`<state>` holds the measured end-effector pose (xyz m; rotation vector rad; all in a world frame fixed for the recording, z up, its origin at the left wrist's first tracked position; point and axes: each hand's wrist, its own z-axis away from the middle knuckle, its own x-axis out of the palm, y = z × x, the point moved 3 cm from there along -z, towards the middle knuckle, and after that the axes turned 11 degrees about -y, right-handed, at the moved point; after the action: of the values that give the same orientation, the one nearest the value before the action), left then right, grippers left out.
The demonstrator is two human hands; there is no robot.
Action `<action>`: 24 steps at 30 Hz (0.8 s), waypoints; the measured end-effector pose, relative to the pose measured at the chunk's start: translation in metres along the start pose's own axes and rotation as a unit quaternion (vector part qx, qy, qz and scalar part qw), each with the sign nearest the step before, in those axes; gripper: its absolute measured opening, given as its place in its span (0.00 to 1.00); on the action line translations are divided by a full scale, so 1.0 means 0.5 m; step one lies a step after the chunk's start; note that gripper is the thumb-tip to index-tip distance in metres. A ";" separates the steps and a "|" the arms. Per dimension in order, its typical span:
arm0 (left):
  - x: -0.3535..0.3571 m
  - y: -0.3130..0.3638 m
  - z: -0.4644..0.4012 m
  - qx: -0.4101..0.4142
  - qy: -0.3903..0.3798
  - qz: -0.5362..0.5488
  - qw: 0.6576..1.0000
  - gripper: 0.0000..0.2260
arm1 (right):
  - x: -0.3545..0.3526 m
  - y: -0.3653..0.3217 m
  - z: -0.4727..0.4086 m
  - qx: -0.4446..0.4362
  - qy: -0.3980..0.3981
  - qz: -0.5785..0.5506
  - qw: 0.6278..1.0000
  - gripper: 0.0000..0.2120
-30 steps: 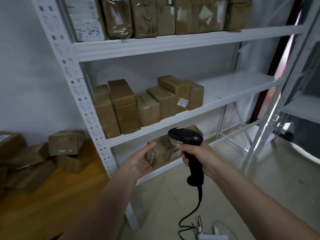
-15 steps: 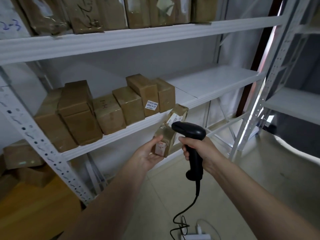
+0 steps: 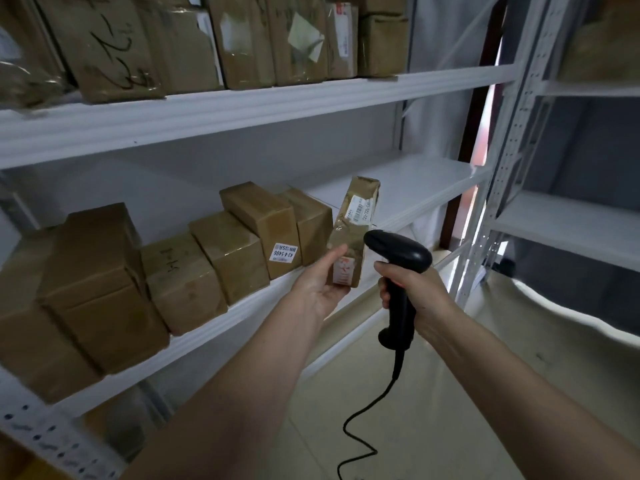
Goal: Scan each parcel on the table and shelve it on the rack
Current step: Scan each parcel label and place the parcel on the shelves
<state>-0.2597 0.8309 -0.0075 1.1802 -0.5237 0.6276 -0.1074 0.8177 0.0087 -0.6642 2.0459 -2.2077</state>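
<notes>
i see the left hand (image 3: 320,285) gripping the lower end of a slim brown taped parcel with white labels (image 3: 353,233), held upright just in front of the middle shelf edge of the white metal rack (image 3: 263,306). the right hand (image 3: 410,289) clenches the handle of a black corded barcode scanner (image 3: 398,258), its head just beside the parcel. a row of brown cardboard boxes (image 3: 228,254) fills the shelf's left side, and bare shelf lies to the right of them.

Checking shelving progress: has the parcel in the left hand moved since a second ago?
Yes. The parcel has risen from below the middle shelf to level with it.
</notes>
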 end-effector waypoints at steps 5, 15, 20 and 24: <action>0.031 0.026 -0.045 0.011 -0.052 0.011 0.999 0.11 | 0.006 -0.010 -0.034 -0.010 0.021 0.022 0.999 0.07; 0.057 0.080 -0.086 0.077 -0.059 0.003 0.995 0.12 | 0.020 -0.051 -0.136 -0.028 -0.025 0.008 0.999 0.04; 0.069 0.103 -0.089 0.082 -0.040 -0.008 0.996 0.14 | 0.021 -0.071 -0.189 -0.022 -0.071 -0.016 0.997 0.03; 0.083 0.125 -0.085 0.143 0.072 -0.124 0.979 0.25 | 0.023 -0.088 -0.216 -0.059 -0.118 -0.070 0.989 0.03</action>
<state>-0.2710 0.8945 0.0501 1.4324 -0.1610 0.5779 -0.1446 0.9201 0.0515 -1.0565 2.0750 -1.9719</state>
